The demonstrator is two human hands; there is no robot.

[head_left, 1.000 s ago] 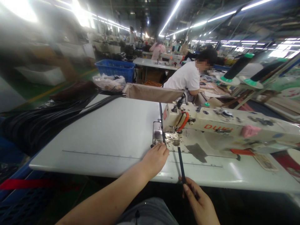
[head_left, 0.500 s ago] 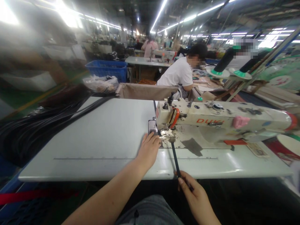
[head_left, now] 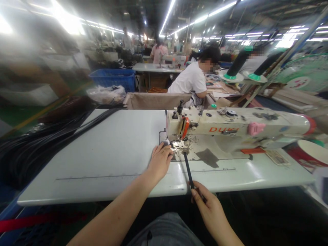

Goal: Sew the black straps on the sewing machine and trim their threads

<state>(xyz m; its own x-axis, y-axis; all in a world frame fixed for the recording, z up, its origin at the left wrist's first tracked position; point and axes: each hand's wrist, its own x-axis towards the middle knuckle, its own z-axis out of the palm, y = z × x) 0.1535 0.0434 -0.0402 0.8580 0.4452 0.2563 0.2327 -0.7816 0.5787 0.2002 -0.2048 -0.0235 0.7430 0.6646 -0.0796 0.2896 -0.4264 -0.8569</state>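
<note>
A white sewing machine [head_left: 230,124] stands on the pale table [head_left: 115,147]. From its needle area a narrow black strip [head_left: 188,169] runs toward me over the table's front edge. My right hand [head_left: 206,201] pinches this strip between thumb and fingers just past that edge. My left hand [head_left: 160,160] lies palm down beside the needle plate [head_left: 179,145], fingers spread a little and fingertips near the metal; nothing shows in its grasp. What lies under its fingertips is hidden.
Long black strips [head_left: 51,136] drape over the table's left end. Behind the table are a fabric-lined bin [head_left: 153,100], a blue crate [head_left: 112,78] and a person in white [head_left: 189,80], bent forward. Thread cones [head_left: 237,65] stand at back right.
The camera view has turned slightly, shifting the scene leftward. My right hand, still holding the strip, sits slightly closer to the machine. My left hand stays beside the needle plate.
</note>
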